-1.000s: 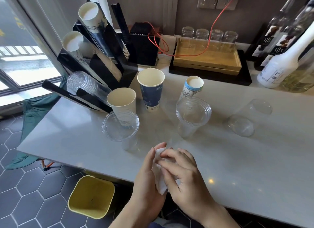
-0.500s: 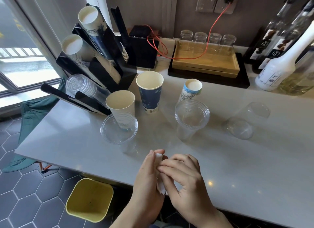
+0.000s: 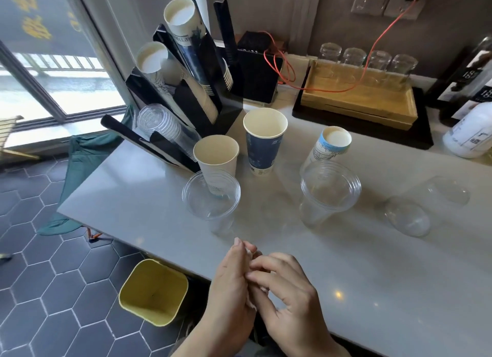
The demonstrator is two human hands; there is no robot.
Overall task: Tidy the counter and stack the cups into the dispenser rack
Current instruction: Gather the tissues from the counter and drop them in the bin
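My left hand and my right hand press together over the counter's front edge, squeezing a white tissue that barely shows between them. On the grey counter stand a white paper cup, a blue paper cup, an upside-down paper cup and two upright clear plastic cups. Another clear cup lies on its side at the right. The black dispenser rack at the back left holds stacks of paper and clear cups.
A yellow bin stands on the tiled floor below the counter edge. A wooden tray with several glass jars, a red cable, a black box and bottles line the back wall.
Both hands have drawn back toward the counter's front edge and closed tighter, so the white tissue has gone from clearly visible to almost hidden between them.
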